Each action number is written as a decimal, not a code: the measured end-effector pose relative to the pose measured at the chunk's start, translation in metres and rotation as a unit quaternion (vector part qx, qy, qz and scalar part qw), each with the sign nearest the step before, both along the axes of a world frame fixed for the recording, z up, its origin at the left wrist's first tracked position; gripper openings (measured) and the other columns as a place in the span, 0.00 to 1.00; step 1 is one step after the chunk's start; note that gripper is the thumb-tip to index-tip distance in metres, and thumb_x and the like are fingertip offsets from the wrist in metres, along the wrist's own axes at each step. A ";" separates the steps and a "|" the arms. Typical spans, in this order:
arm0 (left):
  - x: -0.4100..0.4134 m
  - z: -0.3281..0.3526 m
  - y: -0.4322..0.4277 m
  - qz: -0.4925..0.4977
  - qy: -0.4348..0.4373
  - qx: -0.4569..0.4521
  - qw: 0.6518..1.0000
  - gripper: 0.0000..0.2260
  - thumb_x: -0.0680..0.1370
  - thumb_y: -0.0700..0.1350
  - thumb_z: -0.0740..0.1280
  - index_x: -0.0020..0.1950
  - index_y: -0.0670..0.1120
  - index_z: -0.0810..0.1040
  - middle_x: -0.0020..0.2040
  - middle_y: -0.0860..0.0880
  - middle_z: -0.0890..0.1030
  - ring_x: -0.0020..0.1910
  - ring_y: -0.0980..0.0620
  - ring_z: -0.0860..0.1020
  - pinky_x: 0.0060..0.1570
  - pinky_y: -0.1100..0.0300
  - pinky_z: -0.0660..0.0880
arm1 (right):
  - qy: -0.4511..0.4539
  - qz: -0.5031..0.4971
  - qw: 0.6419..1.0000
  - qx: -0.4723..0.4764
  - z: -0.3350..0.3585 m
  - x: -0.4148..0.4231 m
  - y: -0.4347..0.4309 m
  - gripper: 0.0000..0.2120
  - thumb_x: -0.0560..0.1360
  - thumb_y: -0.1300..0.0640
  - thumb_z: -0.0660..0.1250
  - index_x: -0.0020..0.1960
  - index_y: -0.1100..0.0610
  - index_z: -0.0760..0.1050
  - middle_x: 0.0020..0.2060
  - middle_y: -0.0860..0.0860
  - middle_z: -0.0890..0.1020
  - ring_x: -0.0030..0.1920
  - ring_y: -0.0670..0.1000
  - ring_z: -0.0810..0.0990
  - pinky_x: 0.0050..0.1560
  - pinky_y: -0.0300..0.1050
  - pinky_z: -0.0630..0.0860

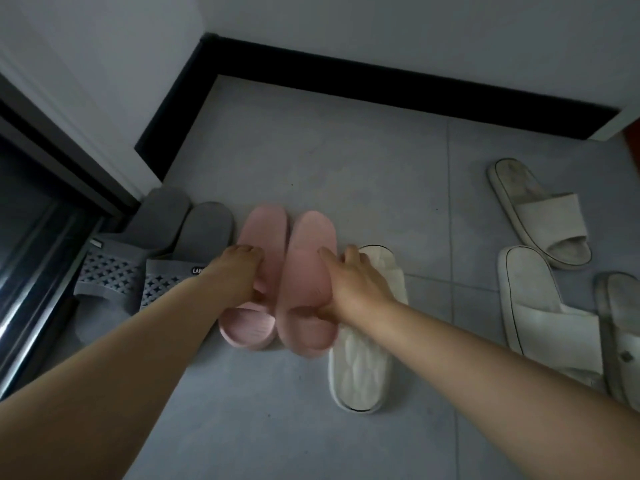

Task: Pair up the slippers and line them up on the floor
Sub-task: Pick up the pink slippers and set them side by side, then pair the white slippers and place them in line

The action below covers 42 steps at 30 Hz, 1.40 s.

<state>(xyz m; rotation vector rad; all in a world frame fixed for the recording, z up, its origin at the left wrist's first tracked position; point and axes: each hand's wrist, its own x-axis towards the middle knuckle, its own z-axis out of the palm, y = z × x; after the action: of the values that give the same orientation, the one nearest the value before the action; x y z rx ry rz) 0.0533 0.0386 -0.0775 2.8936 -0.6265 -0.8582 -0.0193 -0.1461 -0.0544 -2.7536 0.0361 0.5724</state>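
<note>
A person crouched in a tiled corner sets the pink pair into line: the left hand grips the left pink slipper at its strap, fingers curled over the top and thumb tucked under, while the right hand clasps the right pink slipper the same way, fingers spread across its sole and thumb at the strap. Both slippers lie side by side on the floor, touching or nearly so, just beside the grey pair already parked against the door frame. This appears to be the second pair being squared up. A cream slipper lies just right of the pink pair, partly under the right wrist; three more pale slippers sit scattered well to the right. The next move likely calls for letting go of the pink pair and finding the cream slipper's mate among those.
</note>
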 end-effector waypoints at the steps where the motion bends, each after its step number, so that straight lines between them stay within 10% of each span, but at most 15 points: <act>1: 0.000 0.000 0.000 -0.004 -0.003 0.001 1.000 0.31 0.65 0.56 0.75 0.60 0.42 0.70 0.61 0.43 0.74 0.62 0.42 0.71 0.62 0.54 0.68 | -0.008 0.022 0.999 -0.042 -0.002 -0.003 -0.005 0.37 0.68 0.52 0.73 0.71 0.50 0.58 0.61 0.58 0.66 0.61 0.61 0.68 0.55 0.52 0.73; 12: -0.008 0.008 -0.047 -0.024 -0.043 -0.009 0.999 0.41 0.66 0.60 0.72 0.74 0.58 0.54 0.70 0.46 0.65 0.70 0.42 0.65 0.72 0.40 0.52 | 0.041 0.017 0.999 -0.014 -0.009 -0.007 -0.005 0.48 0.66 0.55 0.76 0.76 0.52 0.48 0.72 0.60 0.55 0.68 0.63 0.63 0.64 0.56 0.70; 18: -0.033 0.017 -0.085 -0.094 -0.008 -0.019 0.995 0.35 0.70 0.56 0.71 0.73 0.53 0.60 0.74 0.49 0.59 0.75 0.44 0.54 0.73 0.39 0.45 | 0.092 -0.006 0.996 -0.006 0.030 -0.058 -0.042 0.38 0.70 0.62 0.69 0.74 0.55 0.53 0.74 0.58 0.53 0.70 0.61 0.65 0.64 0.49 0.68; 31: -0.075 0.064 -0.182 -0.119 0.003 -0.102 0.988 0.38 0.71 0.57 0.70 0.75 0.48 0.56 0.74 0.46 0.63 0.73 0.42 0.59 0.73 0.50 0.54 | 0.281 -0.106 0.938 -0.172 0.124 -0.208 -0.220 0.19 0.75 0.55 0.64 0.65 0.52 0.69 0.62 0.51 0.73 0.56 0.52 0.74 0.54 0.43 0.70; 42: -0.109 0.032 -0.253 -0.036 0.050 0.035 0.997 0.38 0.75 0.49 0.68 0.77 0.49 0.49 0.76 0.45 0.55 0.70 0.39 0.66 0.67 0.48 0.68 | 0.127 0.079 0.965 -0.217 0.025 -0.157 -0.322 0.45 0.71 0.48 0.69 0.76 0.58 0.44 0.77 0.56 0.50 0.76 0.56 0.52 0.74 0.50 0.54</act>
<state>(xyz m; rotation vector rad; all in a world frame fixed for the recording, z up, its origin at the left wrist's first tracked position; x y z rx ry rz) -0.0552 -0.2144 -0.0452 2.8825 -0.7100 -1.0487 -0.1765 -0.4679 -0.0295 -3.0990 -0.0003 1.0754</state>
